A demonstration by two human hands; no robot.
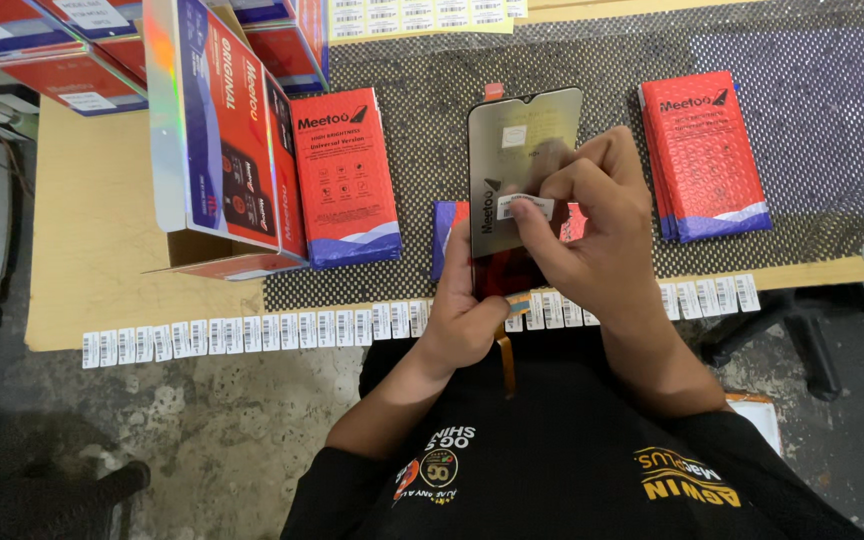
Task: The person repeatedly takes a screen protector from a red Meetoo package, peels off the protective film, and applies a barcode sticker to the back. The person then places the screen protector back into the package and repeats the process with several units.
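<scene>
Head view, looking straight down: I see a tan workbench point(92, 230) with a dark mesh mat point(612, 70) covering most of its right part, likely there so flat parts do not slide. An open red and blue carton point(217, 140) stands at the left on the bench, its mouth toward me, with a red flat packet point(347, 175) lying just beside it. A stack of similar red packets point(702, 155) lies well apart on the right, and another packet point(447, 235) peeks out under the hands. A row of small white barcode stickers point(252, 333) runs along the near bench edge, within easy reach. In the middle, the left hand point(462, 315) grips the lower end of a phone screen panel point(517, 150), fingers wrapped around its edge, holding it tilted up above the mat so its back faces me. The right hand point(592, 225) pinches a small white sticker point(527, 207) between thumb and forefinger, pressed against the back of the panel. An orange flex ribbon point(505, 365) hangs from the panel's lower end
</scene>
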